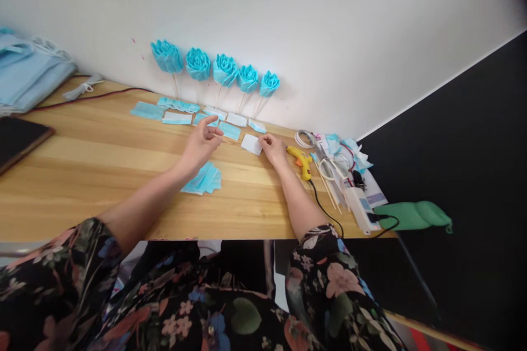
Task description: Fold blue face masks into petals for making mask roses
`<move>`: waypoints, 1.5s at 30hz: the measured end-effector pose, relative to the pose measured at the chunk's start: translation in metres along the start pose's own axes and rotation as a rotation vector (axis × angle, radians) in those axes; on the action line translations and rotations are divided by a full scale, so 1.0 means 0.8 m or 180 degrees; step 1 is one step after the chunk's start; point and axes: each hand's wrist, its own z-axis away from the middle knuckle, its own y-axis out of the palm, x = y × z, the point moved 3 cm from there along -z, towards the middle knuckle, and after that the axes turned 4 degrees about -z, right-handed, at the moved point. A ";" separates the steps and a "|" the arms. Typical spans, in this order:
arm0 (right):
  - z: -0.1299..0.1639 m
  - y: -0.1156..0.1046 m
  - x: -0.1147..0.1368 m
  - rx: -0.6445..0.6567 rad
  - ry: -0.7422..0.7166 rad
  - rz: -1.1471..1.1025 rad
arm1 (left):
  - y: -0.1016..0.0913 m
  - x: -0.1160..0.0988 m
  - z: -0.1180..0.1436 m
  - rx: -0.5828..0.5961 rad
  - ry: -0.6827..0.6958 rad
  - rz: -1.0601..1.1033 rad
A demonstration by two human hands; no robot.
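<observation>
My right hand (274, 149) pinches the edge of a small white fabric piece (251, 143) that lies flat on the wooden table (102, 164). My left hand (201, 142) hovers just above the table with fingers apart, holding nothing, close to a blue fabric strip (229, 130). A stack of folded blue pieces (203, 180) lies under my left wrist. Several blue and white strips (177, 118) lie in a row further back. Several blue fabric roses on sticks (224, 70) lean against the white wall.
A yellow glue gun (302, 161) with a black cord lies right of my right hand. Beyond it sit wooden sticks, scissors, elastic loops and a white power strip (359, 207). A dark tablet (18, 140) and a pile of blue masks (24, 74) are at the left.
</observation>
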 end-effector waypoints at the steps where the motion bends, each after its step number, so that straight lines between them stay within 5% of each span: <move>1: -0.004 0.001 0.001 -0.0003 0.0053 0.0073 | -0.001 0.000 -0.001 -0.0017 -0.0023 0.0013; 8: -0.034 0.009 0.009 0.0044 0.0130 0.0402 | -0.005 0.007 -0.007 -0.0018 -0.0051 0.0082; 17: -0.027 0.009 0.024 0.0015 0.0083 0.0634 | -0.008 0.005 -0.010 -0.0060 -0.0152 -0.0039; 26: 0.003 -0.013 0.031 -0.0446 -0.0633 0.1011 | -0.011 0.006 -0.015 -0.0128 -0.0225 0.0040; 33: 0.017 -0.007 0.022 0.0138 -0.0438 0.1353 | -0.013 0.012 -0.016 -0.0149 -0.0198 0.0037; 45: 0.001 -0.001 0.025 0.0230 -0.0942 0.1666 | -0.012 0.009 -0.013 -0.0112 -0.0213 0.0065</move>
